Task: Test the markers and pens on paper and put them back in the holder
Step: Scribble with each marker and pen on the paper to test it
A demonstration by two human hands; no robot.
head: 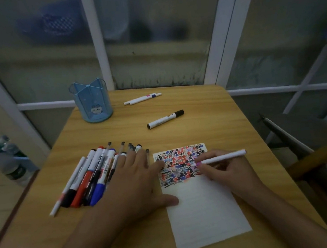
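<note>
A: Head view: what does the right hand [229, 170] hold?
B: It pinches a white pen [222, 158], tip on the scribbled far part of the paper [201, 207].
A: And the left hand [138, 180]?
B: Flat, fingers spread, on the paper's left edge and the pile of markers [86, 176].
A: The holder [92, 102]?
B: Far left on the table [209, 118]; a black marker [165, 119] and two thin pens [143, 98] lie to its right.

Crowded desk: a heap of markers and pens [94, 173] lies under and beyond the left hand [136, 180], blocking moves to its outer side. Betw. the hands, the sheet of paper [201, 207]. Ahead of the right hand [228, 171], bare wooden table [209, 122] broken only by a black-capped marker [165, 119] & two thin pens [143, 98]; blue holder [92, 101] stands far ahead of left hand.
</note>
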